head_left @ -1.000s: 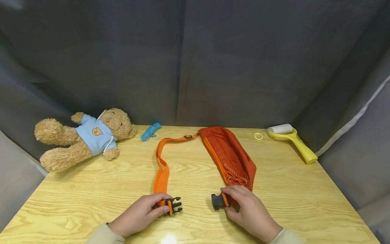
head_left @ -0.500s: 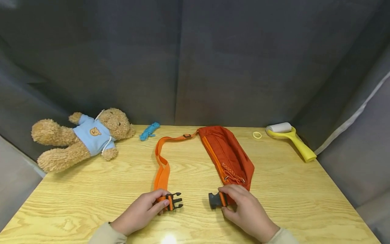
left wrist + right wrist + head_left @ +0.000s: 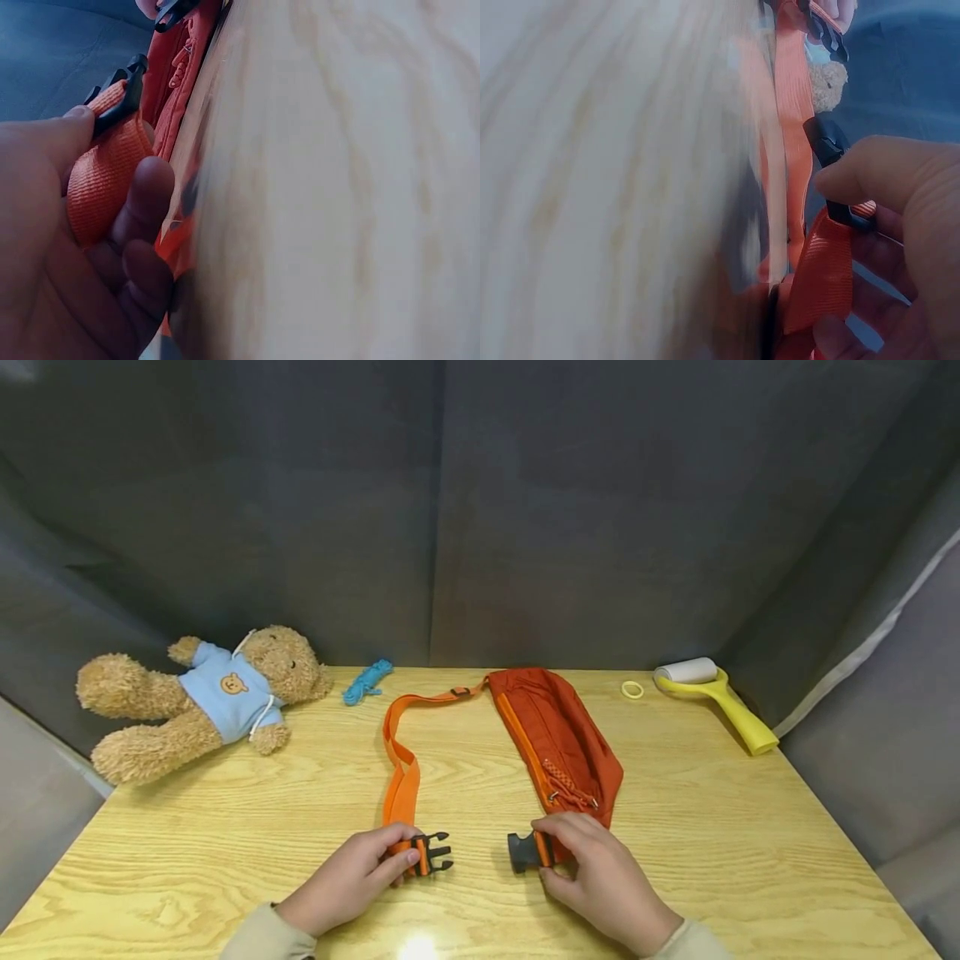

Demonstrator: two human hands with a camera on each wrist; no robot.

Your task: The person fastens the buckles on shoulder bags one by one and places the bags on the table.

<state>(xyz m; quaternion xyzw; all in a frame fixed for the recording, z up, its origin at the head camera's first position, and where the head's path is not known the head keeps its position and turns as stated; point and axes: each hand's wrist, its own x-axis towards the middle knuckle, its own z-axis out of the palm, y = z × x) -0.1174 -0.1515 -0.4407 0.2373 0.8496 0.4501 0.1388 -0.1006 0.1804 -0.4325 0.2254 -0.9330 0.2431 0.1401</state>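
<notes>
Broadly, the wooden surface (image 3: 480, 910) carries a teddy bear (image 3: 217, 697) at far left and a red waist bag (image 3: 555, 739) right of centre, its orange strap (image 3: 405, 781) curving left. The grip of the left hand (image 3: 356, 877) pinches the strap at the pronged buckle half (image 3: 432, 855); the right hand (image 3: 600, 881) pinches the socket half (image 3: 522, 852), apart from the prongs.

dark curtains (image 3: 480, 510) surround a pale wooden table (image 3: 750, 843).

free tabletop (image 3: 476, 860) between pronged buckle (image 3: 427, 856) and socket (image 3: 521, 852), orange strap (image 3: 402, 793) left, red bag (image 3: 555, 739) right
</notes>
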